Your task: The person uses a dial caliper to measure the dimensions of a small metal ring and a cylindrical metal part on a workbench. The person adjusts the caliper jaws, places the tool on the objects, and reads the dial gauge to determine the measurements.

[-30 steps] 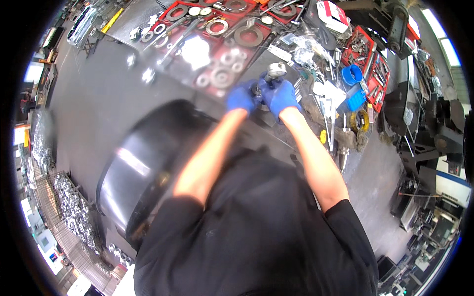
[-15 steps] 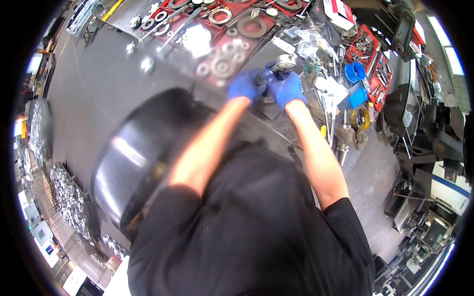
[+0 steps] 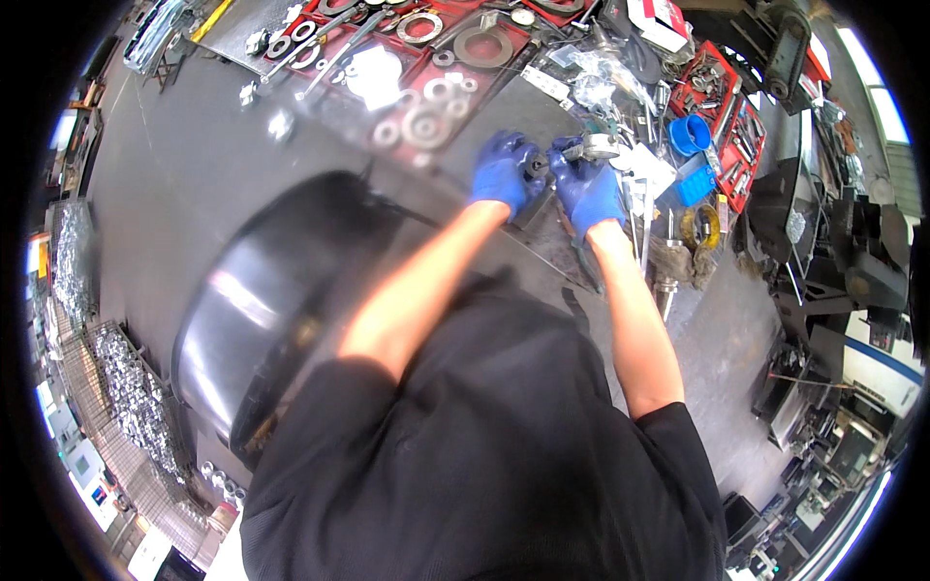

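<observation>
In blue gloves, both of my hands are over the near part of the cluttered bench, a small gap apart. My left hand (image 3: pixel 503 177) is closed around a small dark round part (image 3: pixel 537 167), which looks ring-shaped at its end. My right hand (image 3: pixel 590 192) has its fingers wrapped round a dial gauge (image 3: pixel 602 146). The gauge's round silver head sticks out above the fingers, while its lower portion is hidden by the glove. Under the hands lies a dark flat plate (image 3: pixel 523 111).
Red trays (image 3: pixel 441 73) with metal rings and washers lie at the far side. Right of my hands are plastic bags (image 3: pixel 605 82), a blue ring-shaped cup (image 3: pixel 690 136), a blue box (image 3: pixel 696 184) and a red tool tray (image 3: pixel 741 155). A large black drum-like object (image 3: pixel 262 290) stands at left.
My hands have moved apart from being close together. The right one has shifted right and slightly nearer with the dial gauge, and the dark part in my left hand now shows.
</observation>
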`<state>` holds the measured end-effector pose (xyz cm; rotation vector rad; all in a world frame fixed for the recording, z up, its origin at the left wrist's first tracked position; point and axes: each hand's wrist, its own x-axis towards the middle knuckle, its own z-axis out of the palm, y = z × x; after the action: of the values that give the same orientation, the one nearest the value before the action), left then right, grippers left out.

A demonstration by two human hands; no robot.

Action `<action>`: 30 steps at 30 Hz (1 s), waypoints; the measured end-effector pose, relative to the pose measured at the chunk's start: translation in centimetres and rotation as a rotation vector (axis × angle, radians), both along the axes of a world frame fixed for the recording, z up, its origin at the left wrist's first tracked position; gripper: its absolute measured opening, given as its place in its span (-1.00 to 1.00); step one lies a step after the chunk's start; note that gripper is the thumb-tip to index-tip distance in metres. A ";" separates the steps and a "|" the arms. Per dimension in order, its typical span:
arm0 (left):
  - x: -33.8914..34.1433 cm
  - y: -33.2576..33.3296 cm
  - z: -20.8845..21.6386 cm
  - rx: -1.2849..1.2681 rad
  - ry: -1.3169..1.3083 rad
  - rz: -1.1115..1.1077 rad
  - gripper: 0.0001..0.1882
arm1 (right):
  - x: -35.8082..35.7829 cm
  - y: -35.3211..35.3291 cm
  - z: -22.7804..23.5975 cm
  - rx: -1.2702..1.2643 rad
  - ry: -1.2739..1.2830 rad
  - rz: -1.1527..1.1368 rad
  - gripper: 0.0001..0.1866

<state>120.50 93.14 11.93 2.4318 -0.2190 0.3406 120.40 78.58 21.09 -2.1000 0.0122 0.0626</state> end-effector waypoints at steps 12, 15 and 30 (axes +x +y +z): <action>-0.1 0.1 0.4 -0.079 0.048 0.051 -0.56 | -1.0 0.5 1.2 0.107 0.010 0.032 -0.71; -0.1 0.2 0.8 -0.071 0.052 0.009 -0.57 | -1.0 0.5 0.9 0.102 0.010 0.020 -0.70; 2.6 4.5 13.5 -0.007 -0.051 -0.150 -0.50 | -0.3 -0.1 3.1 -0.218 0.087 0.077 -0.59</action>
<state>123.14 97.62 25.40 2.3847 -0.4198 0.3358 120.15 78.49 24.19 -2.3137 -0.0100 0.2071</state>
